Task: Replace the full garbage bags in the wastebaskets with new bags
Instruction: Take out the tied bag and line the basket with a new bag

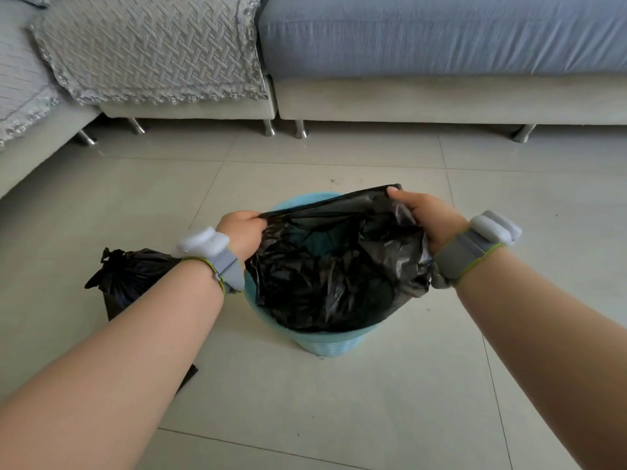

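Two bare forearms reach forward and down from the bottom corners over a pale tiled floor (339,395), each wrist wearing a grey strap with a white block. The left hand (241,232) is closed with its fingers curled over the black garbage bag's (332,276) rim at about nine o'clock of the opening. The right hand (429,217) pinches the rim at about two o'clock, thumb on top, wrist bent inward. Between them the bag's mouth is stretched wide, and its crumpled body hangs down inside the light blue wastebasket (325,344), which stands on the floor at centre. A tied full black bag (129,276) lies on the floor just left of the basket, partly behind the left forearm. A sofa (441,96) runs along twelve o'clock.
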The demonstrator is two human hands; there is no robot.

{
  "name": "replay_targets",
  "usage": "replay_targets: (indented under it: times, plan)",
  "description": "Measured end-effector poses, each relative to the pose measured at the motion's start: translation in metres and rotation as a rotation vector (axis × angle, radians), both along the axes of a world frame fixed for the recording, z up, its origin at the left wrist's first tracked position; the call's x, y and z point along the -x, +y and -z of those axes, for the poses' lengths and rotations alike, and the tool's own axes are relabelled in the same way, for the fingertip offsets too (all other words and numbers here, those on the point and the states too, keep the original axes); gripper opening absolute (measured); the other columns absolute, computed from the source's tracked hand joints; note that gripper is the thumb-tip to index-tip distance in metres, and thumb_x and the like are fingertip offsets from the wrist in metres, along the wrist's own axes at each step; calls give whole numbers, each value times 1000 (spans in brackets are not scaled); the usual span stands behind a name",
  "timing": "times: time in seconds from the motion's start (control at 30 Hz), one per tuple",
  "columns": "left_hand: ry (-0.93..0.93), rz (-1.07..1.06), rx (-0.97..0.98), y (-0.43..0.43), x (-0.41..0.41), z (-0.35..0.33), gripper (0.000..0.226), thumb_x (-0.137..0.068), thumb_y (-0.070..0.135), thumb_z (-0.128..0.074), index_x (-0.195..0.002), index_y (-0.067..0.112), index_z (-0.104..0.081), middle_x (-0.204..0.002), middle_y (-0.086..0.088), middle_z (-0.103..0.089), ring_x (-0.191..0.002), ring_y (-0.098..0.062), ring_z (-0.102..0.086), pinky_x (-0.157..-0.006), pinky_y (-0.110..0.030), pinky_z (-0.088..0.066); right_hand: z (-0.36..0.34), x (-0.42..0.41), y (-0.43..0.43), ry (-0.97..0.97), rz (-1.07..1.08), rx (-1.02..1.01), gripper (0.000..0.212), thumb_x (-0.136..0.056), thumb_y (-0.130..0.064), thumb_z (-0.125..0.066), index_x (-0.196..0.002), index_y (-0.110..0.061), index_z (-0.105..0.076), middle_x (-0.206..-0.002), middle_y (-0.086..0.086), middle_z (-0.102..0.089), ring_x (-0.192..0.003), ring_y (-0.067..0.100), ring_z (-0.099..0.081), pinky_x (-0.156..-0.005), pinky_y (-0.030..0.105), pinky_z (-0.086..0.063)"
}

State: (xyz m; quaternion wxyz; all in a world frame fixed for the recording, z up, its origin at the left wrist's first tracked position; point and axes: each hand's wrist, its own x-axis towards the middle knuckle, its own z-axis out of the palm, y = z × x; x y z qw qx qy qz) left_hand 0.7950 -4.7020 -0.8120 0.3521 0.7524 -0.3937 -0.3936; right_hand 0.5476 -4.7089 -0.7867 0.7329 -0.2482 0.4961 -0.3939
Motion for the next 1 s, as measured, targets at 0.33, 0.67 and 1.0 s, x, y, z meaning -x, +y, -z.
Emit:
replay_targets:
  times: [0.33, 0.67, 1.0]
  plan:
    - [-346, 596, 389, 47, 79, -38, 46, -73, 45, -68, -112, 24, -57, -105, 10, -60, -101, -10, -56, -80, -14, -37, -12, -21, -3, -164, 83, 218, 25, -98, -3, -35, -112, -6, -55, -86, 14, -61, -66, 21, -61, -58, 29, -55]
    - [-125, 104, 171, -7, 28, -21, 32, -79, 9, -57, -110, 14, -66, -83, -4, -67, -75, -26, -65, -73, -31, -54, -28, -3, -1, 126, 155, 263, 25, -96, 2, -41, -117, -4, -53, -74, 13, -58, -35, 11, -45, -37, 17, -36]
    - [-389, 712, 275, 9, 83, -28, 23, -82, 42, -50, -68, 25, -56, -74, 2, -59, -76, -20, -56, -72, -35, -42, -55, -18, 0, -227, 39, 326, 50, -90, 11, -27, -138, -1, -36, -114, 19, -55, -94, 31, -63, -81, 33, -55]
